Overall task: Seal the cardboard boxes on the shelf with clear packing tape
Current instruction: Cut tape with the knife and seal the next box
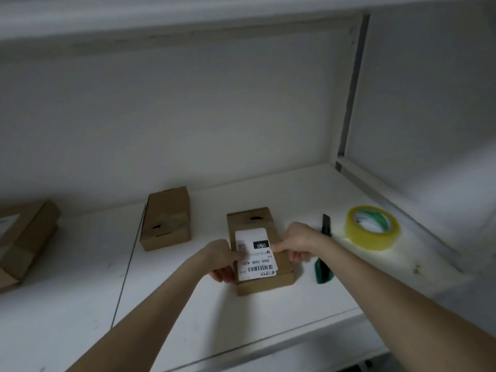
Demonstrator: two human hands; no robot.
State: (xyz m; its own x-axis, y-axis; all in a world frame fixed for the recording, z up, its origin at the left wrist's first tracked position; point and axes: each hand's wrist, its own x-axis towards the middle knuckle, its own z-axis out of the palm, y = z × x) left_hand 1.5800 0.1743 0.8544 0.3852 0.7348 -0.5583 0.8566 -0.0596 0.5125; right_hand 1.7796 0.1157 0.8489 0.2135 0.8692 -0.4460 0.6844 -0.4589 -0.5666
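A small cardboard box [253,221] with a white shipping label lies flat on the white shelf [188,304], near the middle. My left hand [224,260] grips its left side, thumb on the label and fingers curled under the edge. My right hand [296,244] grips its right side the same way, thumb on the label's right edge. To the right of the box stands a roll of clear packing tape [371,228] with a yellowish tint. Between the box and the roll lies a green utility knife [323,267], partly hidden behind my right wrist.
A second small cardboard box [166,220] sits to the left, farther back. A third box [24,240] lies at the far left edge. The shelf's back wall and right side panel close in the space; another shelf runs overhead.
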